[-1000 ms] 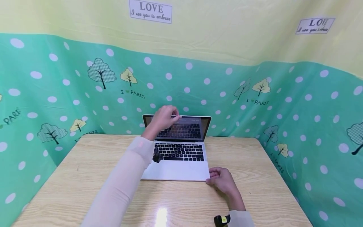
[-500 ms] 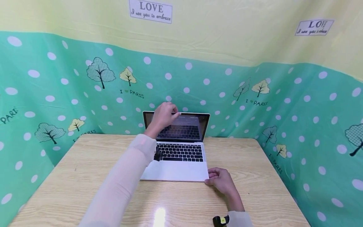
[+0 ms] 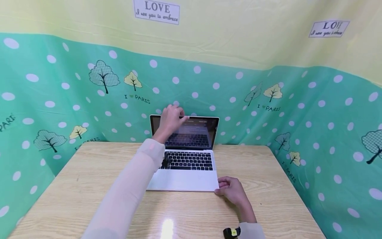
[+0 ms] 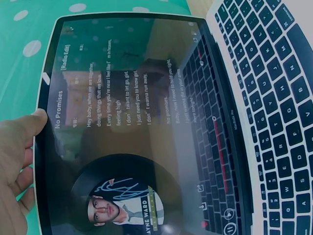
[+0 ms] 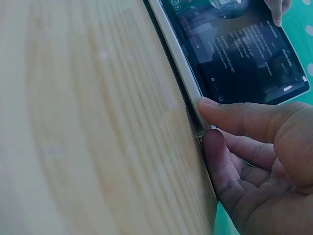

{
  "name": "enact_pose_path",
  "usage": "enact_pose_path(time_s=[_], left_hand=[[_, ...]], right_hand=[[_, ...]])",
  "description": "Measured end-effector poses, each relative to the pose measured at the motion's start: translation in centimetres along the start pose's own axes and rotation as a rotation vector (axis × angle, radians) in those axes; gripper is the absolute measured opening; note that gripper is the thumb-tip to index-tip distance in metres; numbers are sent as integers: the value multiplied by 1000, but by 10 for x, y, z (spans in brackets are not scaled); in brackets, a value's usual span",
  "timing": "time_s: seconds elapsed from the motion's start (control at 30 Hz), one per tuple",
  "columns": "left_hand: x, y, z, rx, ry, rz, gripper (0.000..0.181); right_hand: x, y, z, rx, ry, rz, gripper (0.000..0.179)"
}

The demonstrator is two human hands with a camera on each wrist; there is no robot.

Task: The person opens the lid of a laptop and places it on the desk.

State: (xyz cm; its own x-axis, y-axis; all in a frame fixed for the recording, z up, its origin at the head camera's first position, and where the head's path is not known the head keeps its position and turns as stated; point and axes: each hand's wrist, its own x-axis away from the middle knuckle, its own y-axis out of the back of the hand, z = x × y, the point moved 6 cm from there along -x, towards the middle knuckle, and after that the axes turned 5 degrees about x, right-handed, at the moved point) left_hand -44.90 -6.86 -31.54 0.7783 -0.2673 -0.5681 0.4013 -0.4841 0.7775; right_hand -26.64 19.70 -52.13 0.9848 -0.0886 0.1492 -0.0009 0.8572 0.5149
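Observation:
A silver laptop (image 3: 188,181) with black keys stands unfolded on the wooden table. Its lit screen (image 4: 122,107) shows song lyrics and a round cover picture in the left wrist view. My left hand (image 3: 171,121) pinches the top edge of the lid, thumb on the screen side and fingers behind it. At the base's front right corner, my right hand (image 3: 233,191) holds the edge between thumb and fingers; the right wrist view shows the thumb (image 5: 234,115) at the top of that corner. My left forearm hides part of the keyboard (image 3: 191,161).
The light wood table (image 3: 262,176) reaches back to a green and yellow cloth (image 3: 194,79) printed with dots and trees, which hangs close behind the laptop and along both sides. A black device (image 3: 231,233) is strapped at my right wrist.
The laptop lid has tilted further back and its top edge has risen in view, my left hand moving up with it. More of the screen's text shows. My right hand stays at the corner.

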Motion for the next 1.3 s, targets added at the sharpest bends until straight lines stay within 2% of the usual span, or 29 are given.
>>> enact_pose_path(time_s=[0.2,0.47,0.7,1.3], left_hand=[[-1,-1,3,0,19,-14,31],[-7,-11,8,30,29,-13,31],[-10,-15,13,15,28,-27,29],[-19,-38,26,60,56,-135,29]], right_hand=[[2,0,2,-1,-3,2,46],[2,1,2,0,7,3,45],[1,0,4,5,13,7,46],[-2,-1,1,8,2,1,44]])
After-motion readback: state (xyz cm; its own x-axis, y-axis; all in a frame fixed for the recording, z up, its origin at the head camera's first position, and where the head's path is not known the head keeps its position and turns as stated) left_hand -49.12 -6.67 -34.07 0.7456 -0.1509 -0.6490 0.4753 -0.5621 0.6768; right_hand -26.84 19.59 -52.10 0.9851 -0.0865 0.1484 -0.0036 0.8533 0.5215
